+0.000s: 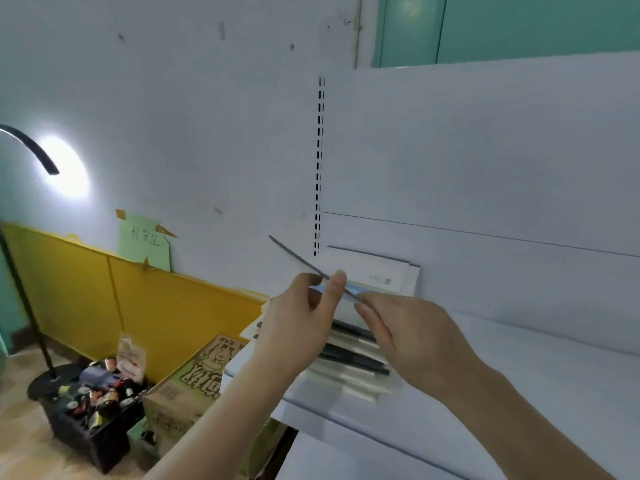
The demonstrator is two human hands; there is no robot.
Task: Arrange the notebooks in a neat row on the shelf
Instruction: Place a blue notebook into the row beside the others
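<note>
From the head view, both hands hold one thin notebook (298, 256) edge-on above the white shelf (519, 375). Left hand (298, 327) and right hand (412, 337) pinch it with curled fingers, over a notebook stack (353, 362) near the shelf's left end.

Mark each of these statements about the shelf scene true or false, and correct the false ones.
1. Both hands hold one thin notebook seen edge-on. True: the left hand and the right hand grip the thin notebook together.
2. The held notebook lies flat on the floor. False: it is raised above the notebooks on the white shelf.
3. A cardboard box stands left of the shelf. True.
4. The crate of bottles sits on the shelf. False: it is on the floor, beside the box.
5. A lamp shines on the right. False: the lamp is at the left.
</note>
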